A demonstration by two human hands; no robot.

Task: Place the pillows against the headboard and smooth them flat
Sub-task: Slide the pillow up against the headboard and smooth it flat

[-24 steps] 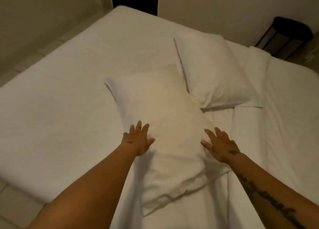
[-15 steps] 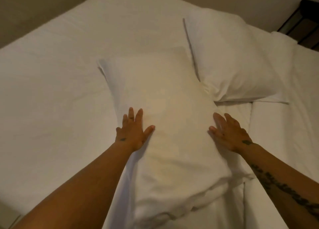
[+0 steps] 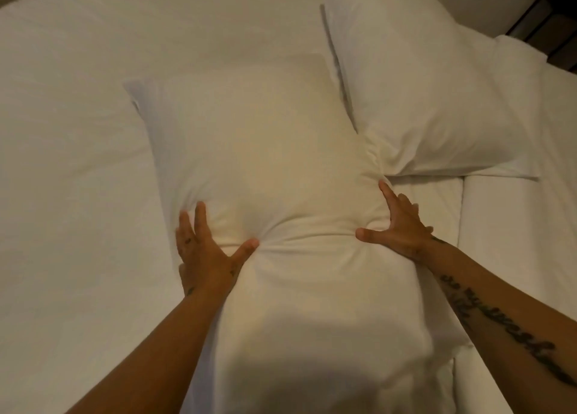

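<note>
Left hand (image 3: 208, 251) presses into the left edge of the near pillow (image 3: 274, 170), fingers laid along the pillow's side and thumb spread inward across its top, so the cover bunches into creases at the thumb tip. Right hand (image 3: 402, 226) mirrors it on the pillow's right edge, fingers pointing up along the side, thumb stretched inward onto the top. Both hands are spread wide and flat against the fabric, squeezing the pillow between them rather than closing around it; a tight fold runs across the cover from one thumb to the other.

The near pillow lies lengthwise on the bed (image 3: 71, 195), its far end pointing away from the person and its near end blurred at the bottom of the view. Its far left corner ends in a small loose flap of cover resting on the sheet. Its far right edge touches the second pillow (image 3: 431, 95), which lies angled beside it toward the upper right, and the two covers crumple together where they meet, just above the right hand's fingertips.

To the left of the near pillow the sheet runs bare and mostly smooth out to the frame's edge, leaving wide open room on that side. To the right, a narrow strip of sheet lies below the second pillow, bordered by a folded ridge of bedding (image 3: 512, 226). A dark piece of furniture (image 3: 549, 17) stands beyond the bed's upper right corner. Whether a headboard is in view cannot be told.
</note>
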